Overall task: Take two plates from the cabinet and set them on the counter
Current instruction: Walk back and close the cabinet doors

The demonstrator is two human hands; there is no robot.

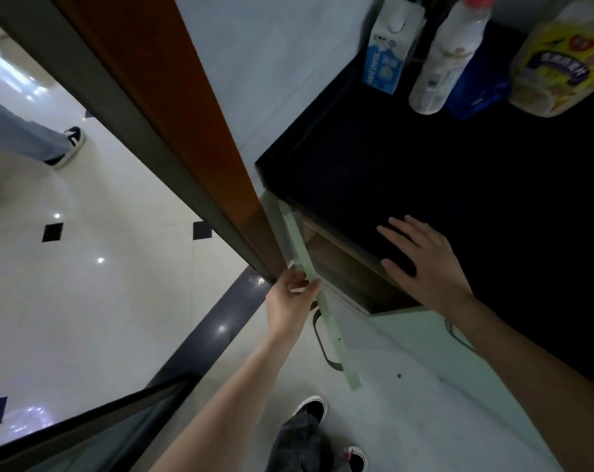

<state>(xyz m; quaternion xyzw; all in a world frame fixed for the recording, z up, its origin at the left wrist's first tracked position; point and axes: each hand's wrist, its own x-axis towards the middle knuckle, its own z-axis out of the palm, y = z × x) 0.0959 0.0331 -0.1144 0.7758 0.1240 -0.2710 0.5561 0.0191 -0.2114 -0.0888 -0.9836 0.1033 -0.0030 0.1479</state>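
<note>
I look steeply down at a black counter with a pale green cabinet under it. The cabinet door stands swung out, seen edge-on, with a dark handle. My left hand grips the top edge of that door. My right hand lies flat, fingers spread, on the front edge of the counter. The cabinet's dark wooden inside shows between the two hands; no plates are visible in it.
At the counter's back stand a blue-and-white carton, a white bottle, a blue packet and a yellow-labelled jar. A brown door frame runs diagonally on the left. Another person's leg and shoe are on the tiled floor.
</note>
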